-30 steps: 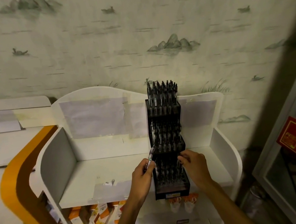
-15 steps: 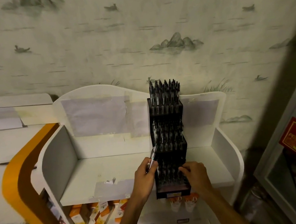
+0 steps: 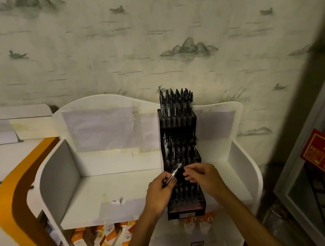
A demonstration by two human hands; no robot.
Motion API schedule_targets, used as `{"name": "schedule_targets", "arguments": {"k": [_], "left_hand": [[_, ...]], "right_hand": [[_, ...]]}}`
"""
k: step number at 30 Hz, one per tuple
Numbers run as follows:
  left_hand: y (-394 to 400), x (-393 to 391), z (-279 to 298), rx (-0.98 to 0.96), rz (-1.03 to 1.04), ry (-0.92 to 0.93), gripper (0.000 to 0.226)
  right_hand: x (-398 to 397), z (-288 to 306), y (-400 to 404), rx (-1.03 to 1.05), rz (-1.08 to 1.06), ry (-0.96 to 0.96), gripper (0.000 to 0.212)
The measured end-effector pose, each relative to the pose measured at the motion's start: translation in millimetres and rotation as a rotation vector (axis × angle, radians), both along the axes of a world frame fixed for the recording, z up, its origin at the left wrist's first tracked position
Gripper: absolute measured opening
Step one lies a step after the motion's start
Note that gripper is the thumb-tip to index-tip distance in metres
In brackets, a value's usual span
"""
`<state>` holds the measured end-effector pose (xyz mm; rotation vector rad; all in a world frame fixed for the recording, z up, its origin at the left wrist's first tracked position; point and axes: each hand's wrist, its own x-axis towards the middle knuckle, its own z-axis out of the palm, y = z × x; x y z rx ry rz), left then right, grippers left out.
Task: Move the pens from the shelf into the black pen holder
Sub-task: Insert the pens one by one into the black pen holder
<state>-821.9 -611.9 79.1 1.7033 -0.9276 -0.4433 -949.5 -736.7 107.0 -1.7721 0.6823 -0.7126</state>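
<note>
Left hand: the left hand (image 3: 160,191) pinches a clear pen (image 3: 174,172) between thumb and fingers, its tip slanting toward 1 o'clock, just in front of the holder's middle tier.
Right hand: the right hand (image 3: 203,175) sits at 3 o'clock of the pen, fingers loosely curled toward its tip; whether they touch it or hold anything, I cannot tell.
Holder: the black pen holder (image 3: 181,161) stands stepped in three tiers on the white shelf (image 3: 108,188), toward its right end, already dense with pens.
Shelf: no loose pen shows on the bare board; only small scraps lie at 9 o'clock of the left hand.
Step, as I judge it: seating this pen in a free slot.
Risk: the tiers look crowded and dark, so the tip may miss its slot and jam against a neighbour.
Risk: a sideways push could tip the tall holder or dislodge seated pens.
Risk: a hand-to-hand pass might drop the pen onto the orange boxes (image 3: 102,241) at 7 o'clock below.
</note>
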Motion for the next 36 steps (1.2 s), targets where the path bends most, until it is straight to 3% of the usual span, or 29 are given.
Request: {"name": "schedule_targets", "arguments": {"k": [11,17,24,28,36], "left_hand": [[-2,-8,1,0.196,-0.05,-0.399,0.015],[4,2,-1,0.254,-0.058,-0.532,0.02],[12,16,-6,0.247,-0.01,-0.645,0.024],[13,21,-7,0.258,0.013,-0.662,0.024],[17,22,-10,0.29,0.007,-0.653,0.025]], "right_hand": [[1,4,11,0.17,0.041,-0.195,0.015],[-5,9,-1,0.187,-0.121,-0.25,0.01],[-23,4,-20,-0.138,-0.234,-0.085,0.008],[-26,-15,-25,-0.359,-0.216,0.07,0.019],[-25,-26,-20,-0.47,-0.263,0.066,0.031]]}}
